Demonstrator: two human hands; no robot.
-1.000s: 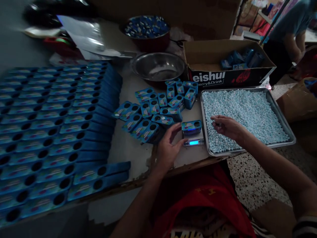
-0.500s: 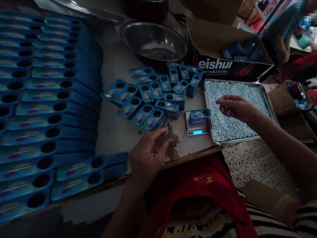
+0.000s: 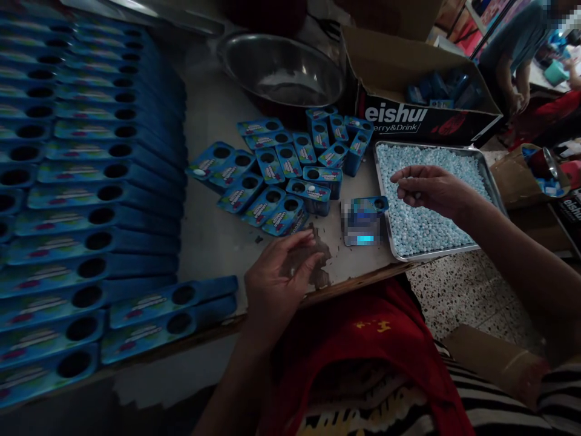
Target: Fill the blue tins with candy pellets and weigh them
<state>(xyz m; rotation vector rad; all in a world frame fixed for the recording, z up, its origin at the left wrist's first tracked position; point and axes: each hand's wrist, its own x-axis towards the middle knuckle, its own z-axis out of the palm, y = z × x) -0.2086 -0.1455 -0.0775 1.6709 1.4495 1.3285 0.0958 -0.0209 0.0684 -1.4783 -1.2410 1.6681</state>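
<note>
My right hand (image 3: 422, 191) hovers over a metal tray (image 3: 399, 257) of small pale-blue candies (image 3: 436, 230). Its fingers are curled together, and small pale candies seem to show at the fingertips. Beside the tray, a digital scale (image 3: 351, 240) with a lit display carries a blue candy box (image 3: 379, 204) with a round opening; part of both is pixelated. My left hand (image 3: 284, 266) is at the table's front edge, thumb and fingers apart, with nothing between them. Just beyond it stand several similar blue boxes (image 3: 281, 215), a few with a white candy on top.
Long rows of blue boxes (image 3: 91, 218) fill the table's left side. A metal bowl (image 3: 281, 66) stands at the back. A black-printed carton (image 3: 394, 121) behind the tray holds blue packages. Another person (image 3: 512, 66) sits at the far right.
My right hand has shifted slightly left and up over the tray, its fingers still curled. My left hand has drifted a little to the right. The boxes keep their arrangement.
</note>
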